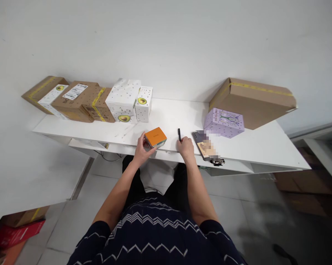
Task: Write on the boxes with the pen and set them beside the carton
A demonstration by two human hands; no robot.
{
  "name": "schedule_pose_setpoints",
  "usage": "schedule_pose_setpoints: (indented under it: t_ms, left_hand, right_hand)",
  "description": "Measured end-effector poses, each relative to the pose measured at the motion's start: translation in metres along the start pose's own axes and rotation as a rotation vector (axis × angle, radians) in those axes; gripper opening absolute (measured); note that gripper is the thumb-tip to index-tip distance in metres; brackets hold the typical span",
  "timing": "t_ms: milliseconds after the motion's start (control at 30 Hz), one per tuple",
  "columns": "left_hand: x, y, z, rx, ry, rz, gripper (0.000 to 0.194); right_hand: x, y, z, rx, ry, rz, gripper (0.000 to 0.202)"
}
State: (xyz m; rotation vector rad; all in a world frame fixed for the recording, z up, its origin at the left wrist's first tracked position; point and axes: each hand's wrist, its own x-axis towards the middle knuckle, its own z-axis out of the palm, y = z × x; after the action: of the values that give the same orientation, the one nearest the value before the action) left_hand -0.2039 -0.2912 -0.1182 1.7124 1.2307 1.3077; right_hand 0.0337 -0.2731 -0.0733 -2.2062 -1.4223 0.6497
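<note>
My left hand grips a small box with an orange top at the front edge of the white table. Its thumb is on the near side and its fingers are on the left side. To the right, my right hand is closed around a slim black pen, whose dark end sticks out beyond the fingers. Just right of that hand lies a phone, partly blurred out, with a dark metallic piece at its near end.
Cardboard boxes and white avocado-print boxes line the table's back left. At the right, a purple box stands before a large brown carton. An open drawer or shelf shows under the tabletop. More boxes are low at left.
</note>
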Motion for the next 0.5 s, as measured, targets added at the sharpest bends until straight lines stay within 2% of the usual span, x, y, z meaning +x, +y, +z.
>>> schedule_pose_setpoints:
  t_ms: [167,400,500]
  left_hand:
    - [-0.001,-0.001,0.000,-0.009,-0.003,-0.023,0.100]
    - [0.002,0.002,-0.003,-0.068,-0.033,-0.048,0.105]
    - [0.010,0.007,-0.006,-0.132,-0.060,-0.197,0.108]
  right_hand:
    - [0.006,0.005,0.008,0.167,-0.016,-0.058,0.008]
    - [0.005,0.018,0.013,0.531,-0.037,-0.065,0.027]
    - [0.004,0.019,0.015,0.726,-0.052,-0.035,0.033]
